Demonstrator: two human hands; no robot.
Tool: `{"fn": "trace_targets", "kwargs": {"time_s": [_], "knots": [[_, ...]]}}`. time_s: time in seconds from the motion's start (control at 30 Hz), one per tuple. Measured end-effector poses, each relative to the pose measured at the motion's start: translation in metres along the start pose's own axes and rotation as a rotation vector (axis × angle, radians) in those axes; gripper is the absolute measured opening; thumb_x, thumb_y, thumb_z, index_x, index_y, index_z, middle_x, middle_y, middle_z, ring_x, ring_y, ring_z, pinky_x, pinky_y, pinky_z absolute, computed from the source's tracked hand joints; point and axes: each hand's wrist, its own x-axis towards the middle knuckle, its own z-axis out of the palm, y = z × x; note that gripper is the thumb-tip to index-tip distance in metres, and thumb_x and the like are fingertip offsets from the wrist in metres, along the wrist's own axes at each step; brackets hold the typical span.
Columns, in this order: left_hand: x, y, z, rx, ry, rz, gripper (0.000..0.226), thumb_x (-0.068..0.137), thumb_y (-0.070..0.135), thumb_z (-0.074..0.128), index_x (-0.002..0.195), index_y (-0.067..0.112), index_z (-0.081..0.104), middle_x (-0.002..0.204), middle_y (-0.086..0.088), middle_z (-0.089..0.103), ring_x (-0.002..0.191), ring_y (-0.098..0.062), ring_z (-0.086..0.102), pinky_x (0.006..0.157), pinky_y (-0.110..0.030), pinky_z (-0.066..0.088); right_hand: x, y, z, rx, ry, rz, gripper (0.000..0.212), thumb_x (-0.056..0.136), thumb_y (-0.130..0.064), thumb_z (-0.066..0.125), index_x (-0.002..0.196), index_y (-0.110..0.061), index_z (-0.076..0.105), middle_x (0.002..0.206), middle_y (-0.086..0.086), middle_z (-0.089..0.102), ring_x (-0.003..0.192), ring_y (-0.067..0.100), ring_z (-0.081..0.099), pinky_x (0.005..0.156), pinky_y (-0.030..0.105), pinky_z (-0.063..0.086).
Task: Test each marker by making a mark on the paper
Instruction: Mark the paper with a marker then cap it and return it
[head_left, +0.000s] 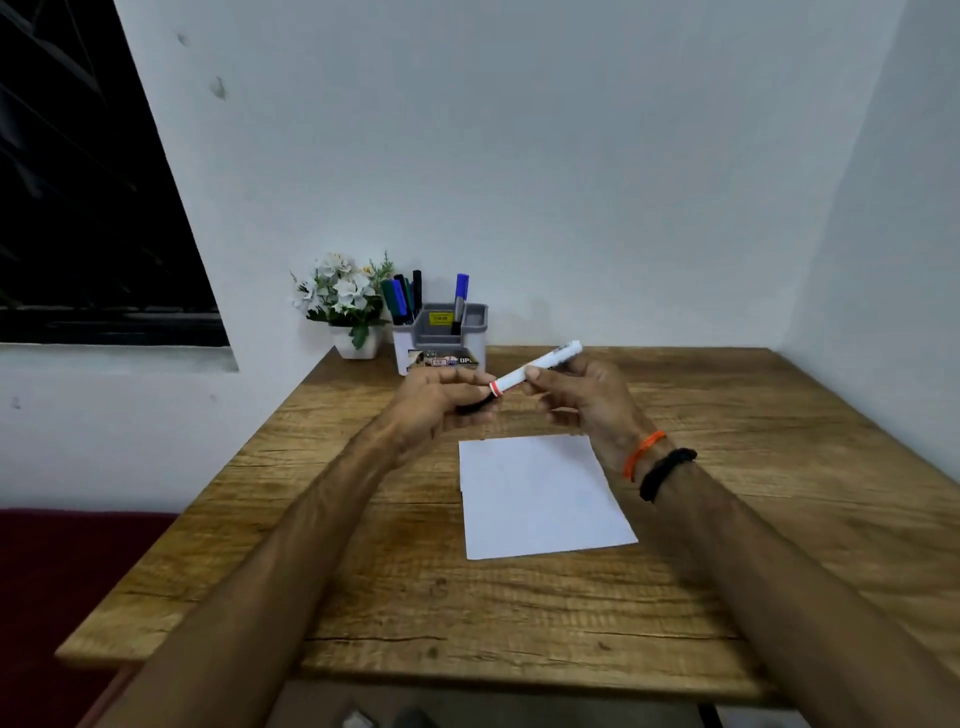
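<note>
Two bare forearms reach forward from the bottom edge and converge at mid-frame. The left hand (441, 397) is curled, fingers closed around the dark end of a marker (537, 366). The right hand (582, 397) pinches the white barrel between thumb and fingertips. The right wrist wears an orange band (643, 453) and a black band (666, 472).

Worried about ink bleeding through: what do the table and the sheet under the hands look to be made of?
The table looks like wood or a wood-look laminate: brown grain lines with dark cracks, matte finish. The sheet looks like plain thin white paper, matte and flat, unmarked as far as shows. Its thickness cannot be judged.
</note>
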Motion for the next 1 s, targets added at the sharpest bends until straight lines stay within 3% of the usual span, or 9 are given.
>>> {"fn": "trace_targets", "kwargs": {"time_s": [0.13, 0.2, 0.33, 0.47, 0.6, 0.77, 1.0], "knots": [[0.010, -0.006, 0.008, 0.423, -0.170, 0.089, 0.010, 0.092, 0.009, 0.061, 0.095, 0.002, 0.067, 0.076, -0.006, 0.069, 0.062, -0.010, 0.064, 0.058, -0.022, 0.054, 0.008, 0.008, 0.000, 0.026, -0.024, 0.078, 0.015, 0.089, -0.020, 0.069, 0.096, -0.008, 0.072, 0.084, 0.008, 0.070, 0.061, 0.012, 0.058, 0.057, 0.023, 0.046], [0.015, -0.008, 0.009, 0.595, -0.222, 0.186, 0.013, 0.092, 0.019, 0.063, 0.091, 0.007, 0.068, 0.071, -0.005, 0.065, 0.059, -0.010, 0.059, 0.055, -0.027, 0.050, 0.012, 0.008, 0.005, 0.000, -0.058, 0.067, 0.020, 0.087, -0.027, 0.072, 0.087, -0.007, 0.073, 0.078, 0.011, 0.067, 0.058, 0.014, 0.055, 0.053, 0.023, 0.043], [0.020, -0.014, 0.007, 0.811, -0.287, 0.330, 0.013, 0.092, 0.032, 0.061, 0.095, 0.023, 0.070, 0.083, -0.001, 0.071, 0.069, -0.017, 0.063, 0.064, -0.038, 0.054, 0.018, 0.014, 0.009, -0.083, -0.068, 0.073, 0.024, 0.086, -0.024, 0.074, 0.067, -0.015, 0.062, 0.055, -0.001, 0.061, 0.044, 0.011, 0.048, 0.042, 0.019, 0.035], [0.018, -0.021, 0.008, 0.857, -0.348, 0.403, 0.017, 0.098, 0.025, 0.054, 0.090, 0.031, 0.068, 0.079, 0.017, 0.068, 0.065, 0.000, 0.058, 0.060, -0.023, 0.045, 0.015, 0.020, 0.006, -0.122, -0.140, 0.091, 0.022, 0.088, -0.024, 0.071, 0.072, -0.013, 0.062, 0.058, -0.002, 0.065, 0.044, 0.009, 0.052, 0.040, 0.018, 0.035], [0.022, -0.029, 0.002, 0.896, -0.321, 0.398, 0.016, 0.098, 0.028, 0.052, 0.090, 0.024, 0.066, 0.079, 0.001, 0.069, 0.069, -0.012, 0.063, 0.067, -0.038, 0.053, 0.015, 0.019, 0.007, -0.143, -0.144, 0.080, 0.021, 0.089, -0.021, 0.070, 0.074, -0.012, 0.059, 0.061, 0.000, 0.068, 0.044, 0.009, 0.053, 0.040, 0.018, 0.037], [0.020, -0.029, 0.002, 0.859, -0.309, 0.441, 0.020, 0.095, 0.030, 0.051, 0.095, 0.022, 0.069, 0.088, 0.006, 0.072, 0.079, -0.015, 0.066, 0.072, -0.039, 0.052, 0.015, 0.023, 0.010, -0.064, -0.128, 0.073, 0.024, 0.089, -0.017, 0.070, 0.070, -0.013, 0.055, 0.062, 0.003, 0.067, 0.043, 0.008, 0.050, 0.039, 0.018, 0.035], [0.019, -0.023, 0.007, 0.820, -0.321, 0.507, 0.022, 0.096, 0.031, 0.049, 0.092, 0.024, 0.069, 0.083, 0.007, 0.071, 0.067, -0.016, 0.062, 0.061, -0.039, 0.050, 0.015, 0.020, 0.009, 0.014, -0.134, 0.041, 0.030, 0.090, -0.015, 0.066, 0.066, -0.014, 0.048, 0.054, 0.000, 0.063, 0.037, 0.005, 0.045, 0.036, 0.016, 0.030]]}}
